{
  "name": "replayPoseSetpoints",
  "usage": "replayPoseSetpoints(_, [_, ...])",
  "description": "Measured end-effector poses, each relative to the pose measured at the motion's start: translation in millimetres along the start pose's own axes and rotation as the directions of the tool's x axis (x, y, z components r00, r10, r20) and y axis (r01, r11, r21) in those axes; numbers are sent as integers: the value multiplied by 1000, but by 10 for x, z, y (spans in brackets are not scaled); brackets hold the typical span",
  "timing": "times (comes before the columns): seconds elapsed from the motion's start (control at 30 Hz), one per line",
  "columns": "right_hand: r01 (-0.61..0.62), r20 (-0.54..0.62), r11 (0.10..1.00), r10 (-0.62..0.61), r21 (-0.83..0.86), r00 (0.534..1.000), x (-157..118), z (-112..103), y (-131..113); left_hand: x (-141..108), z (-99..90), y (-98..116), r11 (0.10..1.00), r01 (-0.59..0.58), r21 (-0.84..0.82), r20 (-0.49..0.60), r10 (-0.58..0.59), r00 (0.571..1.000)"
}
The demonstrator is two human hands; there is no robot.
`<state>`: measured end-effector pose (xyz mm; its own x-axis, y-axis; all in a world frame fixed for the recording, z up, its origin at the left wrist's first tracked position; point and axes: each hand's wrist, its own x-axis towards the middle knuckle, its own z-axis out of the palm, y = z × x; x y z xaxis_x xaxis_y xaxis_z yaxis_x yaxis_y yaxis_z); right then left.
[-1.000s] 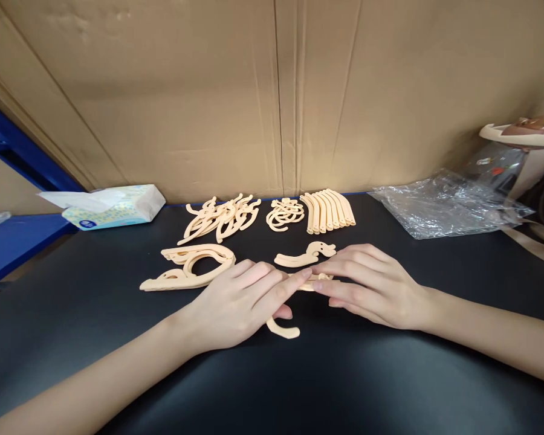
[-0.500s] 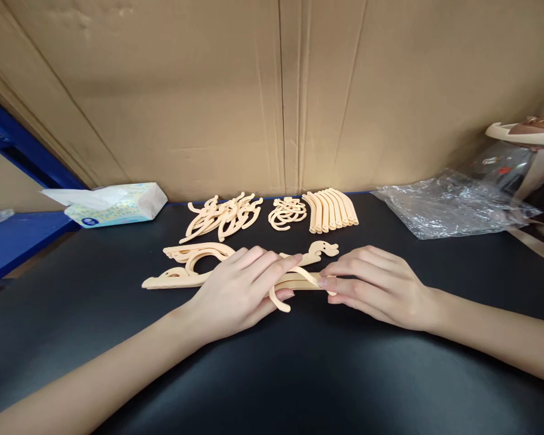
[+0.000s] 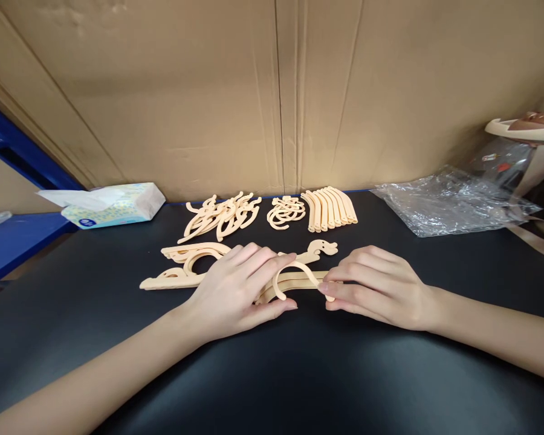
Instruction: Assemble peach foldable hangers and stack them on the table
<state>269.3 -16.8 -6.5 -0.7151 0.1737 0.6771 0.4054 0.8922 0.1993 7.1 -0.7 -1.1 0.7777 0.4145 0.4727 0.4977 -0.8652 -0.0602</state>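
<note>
My right hand (image 3: pixel 376 287) pinches one end of a curved beige plastic hook (image 3: pixel 308 272) between thumb and fingers. My left hand (image 3: pixel 240 290) bends over long beige hanger-like arms (image 3: pixel 299 280), its index fingertip at the top of the hook's curve and its thumb held apart below. Those arms lie behind the hook and run between both hands; the left palm and fingers hide part of them. Just beyond is a beige piece with an animal head (image 3: pixel 321 248). Further curved beige pieces (image 3: pixel 174 281) lie to the left, partly behind my left hand.
Along the back of the black table (image 3: pixel 272 374) lie a pile of beige pieces (image 3: pixel 222 216), a heap of small hooks (image 3: pixel 285 211) and a row of curved arms (image 3: pixel 330 208). A tissue pack (image 3: pixel 118 205) is at left, a clear plastic bag (image 3: pixel 448 202) at right. Cardboard (image 3: pixel 185 96) stands behind.
The hook has turned in my fingers, so its free end has come up and its arch now faces upward. My left thumb has come away from the arms.
</note>
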Motion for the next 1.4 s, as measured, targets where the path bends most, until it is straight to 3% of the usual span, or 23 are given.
replayPoseSetpoints(0.4, [54,116,997,-60,62,991,50,-9,-12,-27,-13,-19,997,6,-78,25,-4,1000])
replayPoseSetpoints(0.63, [-15,144,998,7,55,990,10,41,4,-29,14,13,995,-36,-92,15,37,999])
replayPoseSetpoints(0.93, [-74,204,978,33,197,978,18,55,12,-16,2,81,982,-85,-169,24,90,996])
replayPoseSetpoints(1.4, [-80,195,977,40,200,980,7,67,0,11,-2,96,984,-87,-155,21,91,996])
